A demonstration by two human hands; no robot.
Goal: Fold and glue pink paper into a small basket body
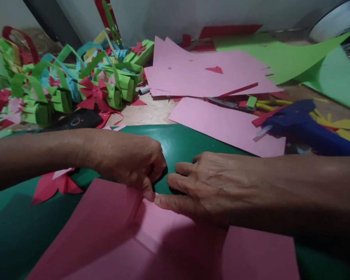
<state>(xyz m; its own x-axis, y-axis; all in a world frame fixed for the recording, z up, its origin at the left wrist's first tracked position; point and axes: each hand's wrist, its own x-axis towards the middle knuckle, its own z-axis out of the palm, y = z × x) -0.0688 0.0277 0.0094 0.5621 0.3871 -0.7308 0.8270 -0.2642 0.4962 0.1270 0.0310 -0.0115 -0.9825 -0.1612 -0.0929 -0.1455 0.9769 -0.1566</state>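
Observation:
A folded sheet of pink paper [105,233] with creases and raised flaps lies in front of me on a green board [189,138]. My left hand [128,157] has its fingers curled, and its thumb presses the paper's far edge. Right beside it, the thumb of my right hand [210,186] lies along the same edge, with the other fingers bent over the board. Both thumbs nearly meet at the fold. What the fingertips grip under the edge is partly hidden. A red paper flower [56,186] rests left of the sheet, below my left forearm.
Several small green paper baskets [118,91] with flowers crowd the back left, near a black phone-like object [76,119]. Pink sheets [198,77] and green sheets [291,58] lie behind. Scissors [227,103] and a blue glue gun [303,122] are at the right.

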